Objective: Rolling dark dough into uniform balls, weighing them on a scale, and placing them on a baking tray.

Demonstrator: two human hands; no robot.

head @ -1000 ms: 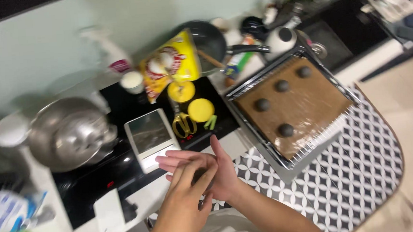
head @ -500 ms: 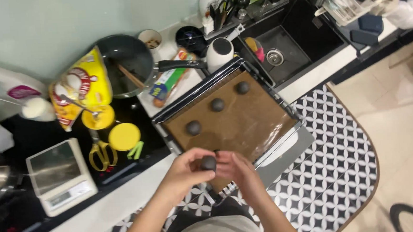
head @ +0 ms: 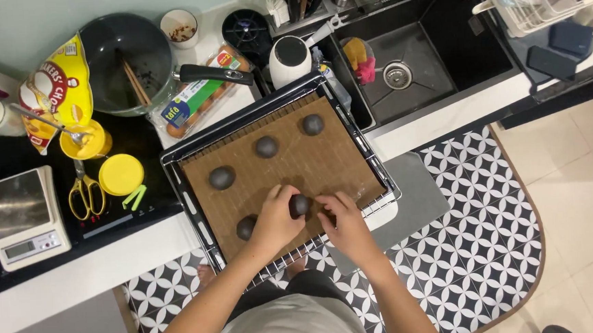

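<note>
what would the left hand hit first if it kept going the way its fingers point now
The left hand points up and right, its fingertips on the dark round dough ball over the brown paper-lined baking tray. That ball comes first. Beyond it lies bare paper, though height above the tray is unclear.

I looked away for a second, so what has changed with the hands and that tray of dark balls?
Both hands moved from in front of the counter onto the baking tray. The left hand now sets a dark dough ball on the brown paper, with the right hand beside it. That ball, earlier rolled between the palms, makes five on the tray. The other four balls, the scale and the pan lie as before.
</note>
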